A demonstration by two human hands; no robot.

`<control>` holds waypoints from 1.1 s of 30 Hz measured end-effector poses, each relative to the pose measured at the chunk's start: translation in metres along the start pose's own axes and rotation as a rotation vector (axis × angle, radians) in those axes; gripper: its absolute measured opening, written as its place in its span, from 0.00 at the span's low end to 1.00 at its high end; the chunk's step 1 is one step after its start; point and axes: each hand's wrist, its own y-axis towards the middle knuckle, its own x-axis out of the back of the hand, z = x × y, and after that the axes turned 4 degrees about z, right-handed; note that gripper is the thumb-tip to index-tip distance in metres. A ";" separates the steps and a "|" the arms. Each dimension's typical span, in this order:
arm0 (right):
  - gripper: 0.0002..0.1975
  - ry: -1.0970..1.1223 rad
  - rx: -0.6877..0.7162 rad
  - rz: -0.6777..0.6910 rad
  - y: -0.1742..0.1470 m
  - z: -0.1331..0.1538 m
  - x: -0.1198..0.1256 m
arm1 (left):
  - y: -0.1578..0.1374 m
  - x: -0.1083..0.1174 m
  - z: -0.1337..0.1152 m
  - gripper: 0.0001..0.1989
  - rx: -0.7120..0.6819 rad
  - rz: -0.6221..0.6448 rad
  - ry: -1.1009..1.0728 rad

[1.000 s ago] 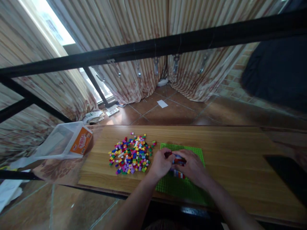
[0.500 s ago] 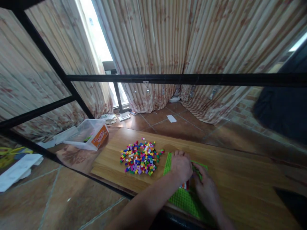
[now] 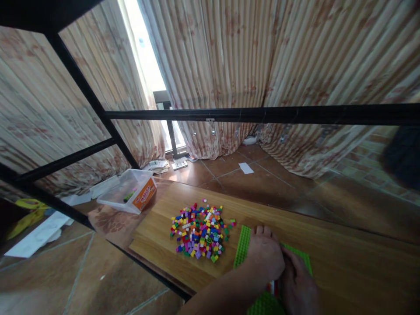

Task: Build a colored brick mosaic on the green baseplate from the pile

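Over the green studded baseplate [image 3: 243, 247] my left hand [image 3: 266, 256] is closed, knuckles up, with its fingertips hidden beneath it. Close against it, my right hand [image 3: 299, 282] curves in from the right, its thumb and fingers bent together. What either hand pinches is hidden. A few red and white bricks [image 3: 271, 287] on the plate show below and between the hands. Left of the baseplate lies a loose heap of small multicoloured toy bricks [image 3: 201, 232].
The wooden board [image 3: 157, 236] bears the heap and the baseplate. A clear plastic box [image 3: 121, 192] with an orange label stands at its far left, a few bricks inside. Black metal bars [image 3: 229, 114] cross behind, before the curtains [image 3: 223, 57]. Papers [image 3: 246, 168] lie on the tiled floor.
My view has shifted, so the board and bricks sit lower and further right. My right hand has come closer against my left, and the green gap seen between them is now covered.
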 end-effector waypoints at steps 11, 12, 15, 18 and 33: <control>0.23 -0.011 -0.001 -0.005 0.002 0.002 0.003 | 0.003 -0.001 0.003 0.18 -0.004 -0.024 -0.025; 0.23 -0.014 0.014 -0.010 0.001 0.002 0.003 | 0.002 -0.002 0.003 0.17 -0.014 -0.055 -0.034; 0.23 -0.017 0.075 -0.020 0.001 0.002 0.004 | -0.001 -0.002 0.004 0.15 -0.047 -0.141 -0.061; 0.22 -0.017 0.105 -0.027 0.001 0.001 0.005 | -0.008 0.005 0.002 0.14 -0.077 -0.192 -0.074; 0.19 -0.005 0.010 0.013 0.013 0.002 0.016 | -0.142 0.071 0.266 0.16 0.491 -0.687 -0.083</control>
